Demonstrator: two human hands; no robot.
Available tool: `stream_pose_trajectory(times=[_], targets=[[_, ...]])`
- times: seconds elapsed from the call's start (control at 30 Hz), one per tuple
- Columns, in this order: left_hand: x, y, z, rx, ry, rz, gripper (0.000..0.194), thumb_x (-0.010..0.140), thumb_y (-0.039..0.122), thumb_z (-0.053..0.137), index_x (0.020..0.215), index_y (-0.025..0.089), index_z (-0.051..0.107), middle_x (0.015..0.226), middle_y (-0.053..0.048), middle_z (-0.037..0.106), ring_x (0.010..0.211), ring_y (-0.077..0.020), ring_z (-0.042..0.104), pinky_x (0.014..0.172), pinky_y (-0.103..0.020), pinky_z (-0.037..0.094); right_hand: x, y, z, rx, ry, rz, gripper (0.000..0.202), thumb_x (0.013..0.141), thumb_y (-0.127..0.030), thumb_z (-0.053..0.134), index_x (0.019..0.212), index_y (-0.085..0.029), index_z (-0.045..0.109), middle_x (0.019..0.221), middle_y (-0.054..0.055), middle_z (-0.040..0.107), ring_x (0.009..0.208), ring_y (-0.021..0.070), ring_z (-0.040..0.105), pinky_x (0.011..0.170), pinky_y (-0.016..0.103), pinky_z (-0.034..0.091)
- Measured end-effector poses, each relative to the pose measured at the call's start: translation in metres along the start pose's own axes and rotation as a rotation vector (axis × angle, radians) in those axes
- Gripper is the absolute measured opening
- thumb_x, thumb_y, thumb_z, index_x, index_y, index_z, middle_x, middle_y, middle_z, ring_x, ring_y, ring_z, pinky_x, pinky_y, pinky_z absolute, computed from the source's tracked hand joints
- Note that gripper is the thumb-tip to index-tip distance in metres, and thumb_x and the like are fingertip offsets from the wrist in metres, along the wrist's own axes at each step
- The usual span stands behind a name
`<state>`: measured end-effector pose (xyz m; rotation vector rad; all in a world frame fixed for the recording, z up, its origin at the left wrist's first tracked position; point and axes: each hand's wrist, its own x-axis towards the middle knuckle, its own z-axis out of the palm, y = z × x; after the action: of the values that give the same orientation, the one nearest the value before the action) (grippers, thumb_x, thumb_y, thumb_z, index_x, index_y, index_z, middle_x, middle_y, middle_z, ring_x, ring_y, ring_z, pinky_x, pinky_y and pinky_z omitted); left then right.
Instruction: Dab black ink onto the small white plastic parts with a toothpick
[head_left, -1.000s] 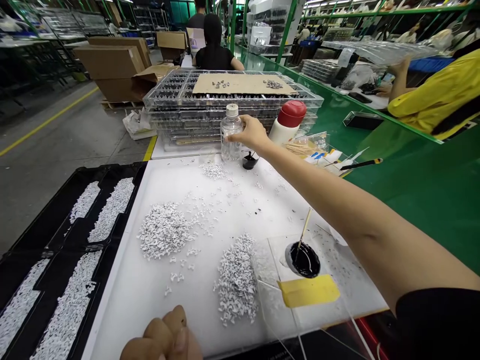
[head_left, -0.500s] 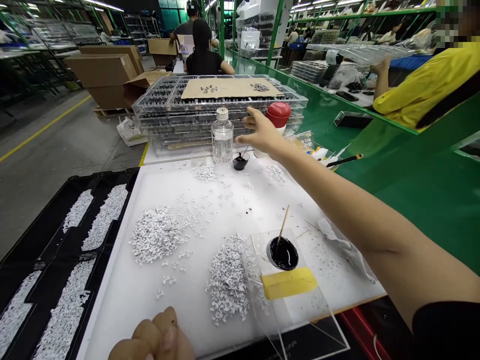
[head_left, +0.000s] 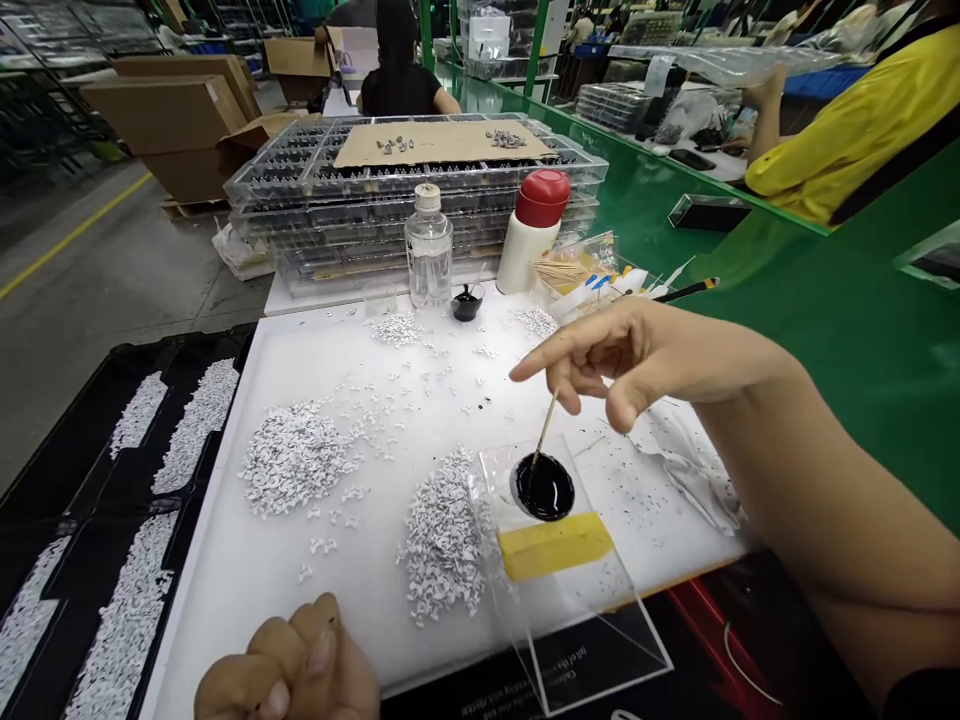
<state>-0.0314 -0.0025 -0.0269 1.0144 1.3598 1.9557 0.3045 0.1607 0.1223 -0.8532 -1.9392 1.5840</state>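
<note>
My right hand (head_left: 600, 360) hovers over the white board (head_left: 300, 355), fingers apart and nothing in them, just above the tip of a wooden stick (head_left: 546, 428). That stick stands in a round cup of black liquid (head_left: 553, 488) on a clear acrylic stand (head_left: 570, 605) with yellow tape (head_left: 555, 546). At the board's near left edge my left hand (head_left: 296, 660) is closed, its thumb against the curled fingers; anything held there is hidden. A pile of small white pieces (head_left: 442, 540) lies left of the stand, and another pile (head_left: 292, 458) is beyond my left hand.
Black trays (head_left: 97, 490) of white pieces lie left. Behind stand a clear bottle (head_left: 429, 250), a small black cup (head_left: 466, 305), a red-capped bottle (head_left: 531, 235) and stacked clear trays (head_left: 300, 215). A person in yellow (head_left: 855, 130) sits at right, another person (head_left: 405, 80) ahead.
My right hand has come back from near the bottles to above the stick in the cup. My left hand stays closed. The view has shifted slightly.
</note>
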Motion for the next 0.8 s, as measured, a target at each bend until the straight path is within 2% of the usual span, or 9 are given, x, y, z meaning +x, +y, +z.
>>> stream_pose_trajectory(times=[0.1,0.23,0.3,0.4,0.53,0.63,0.7,0.8], targets=[[0.0,0.004,0.007,-0.008,-0.012,0.02,0.057,0.086,0.019,0.091,0.07,0.021,0.036,0.052,0.012,0.038,0.044,-0.0051,0.036,0.055,-0.018,0.05,-0.001,0.005,0.015,0.081,0.023,-0.026,0.05,0.081,-0.05,0.099,0.12,-0.02,0.087,0.076,0.001,0.077,0.068,0.0107,0.068,0.058,0.021,0.048],[0.0,0.004,0.012,-0.028,-0.006,0.078,0.055,0.085,0.016,0.09,0.069,0.02,0.038,0.051,0.013,0.037,0.045,-0.0049,0.034,0.058,-0.018,0.053,-0.002,0.001,0.031,0.116,0.083,-0.058,0.025,0.089,-0.039,0.093,0.103,-0.018,0.089,0.075,0.004,0.079,0.068,0.0125,0.07,0.06,0.023,0.053],[0.0,0.004,0.012,-0.03,-0.011,0.092,0.053,0.086,0.014,0.089,0.069,0.02,0.039,0.051,0.013,0.038,0.045,-0.0052,0.033,0.058,-0.018,0.053,-0.006,-0.003,0.036,0.115,0.123,-0.084,0.016,0.09,-0.036,0.093,0.095,-0.021,0.09,0.074,0.004,0.08,0.067,0.0123,0.071,0.059,0.022,0.054],[0.001,0.004,0.011,-0.026,-0.029,0.095,0.05,0.084,0.009,0.086,0.068,0.021,0.04,0.052,0.013,0.039,0.044,-0.0057,0.034,0.055,-0.018,0.052,-0.015,-0.011,0.042,0.095,0.213,-0.118,0.003,0.092,-0.029,0.091,0.094,-0.026,0.09,0.076,0.001,0.081,0.069,0.0103,0.073,0.062,0.019,0.056],[0.003,0.004,0.012,-0.023,-0.023,0.127,0.049,0.074,-0.001,0.082,0.067,0.021,0.039,0.051,0.014,0.038,0.042,-0.0045,0.033,0.054,-0.017,0.052,-0.03,-0.021,0.05,-0.085,0.332,-0.22,0.006,0.095,-0.019,0.086,0.092,-0.024,0.088,0.081,-0.002,0.083,0.074,0.007,0.074,0.068,0.015,0.058],[0.004,0.005,0.016,-0.019,-0.026,0.137,0.048,0.071,-0.002,0.079,0.066,0.021,0.038,0.05,0.014,0.038,0.041,-0.0043,0.033,0.052,-0.016,0.05,-0.033,-0.023,0.057,-0.287,0.305,-0.357,0.006,0.1,-0.018,0.082,0.095,-0.019,0.084,0.087,-0.001,0.084,0.08,0.008,0.077,0.073,0.017,0.062],[0.005,0.005,0.019,-0.016,-0.031,0.135,0.047,0.071,-0.002,0.079,0.065,0.02,0.038,0.05,0.014,0.039,0.041,-0.0042,0.033,0.052,-0.016,0.05,-0.033,-0.021,0.064,-0.337,0.295,-0.448,0.005,0.102,-0.016,0.078,0.1,-0.016,0.082,0.093,0.002,0.083,0.086,0.0092,0.078,0.077,0.02,0.064],[0.005,0.006,0.021,-0.014,-0.029,0.14,0.046,0.072,-0.002,0.078,0.065,0.02,0.038,0.049,0.014,0.038,0.041,-0.0043,0.033,0.053,-0.016,0.05,-0.036,-0.021,0.074,-0.479,0.408,-0.512,0.007,0.103,-0.011,0.076,0.104,-0.017,0.079,0.096,0.0,0.081,0.089,0.0084,0.075,0.079,0.021,0.062]])
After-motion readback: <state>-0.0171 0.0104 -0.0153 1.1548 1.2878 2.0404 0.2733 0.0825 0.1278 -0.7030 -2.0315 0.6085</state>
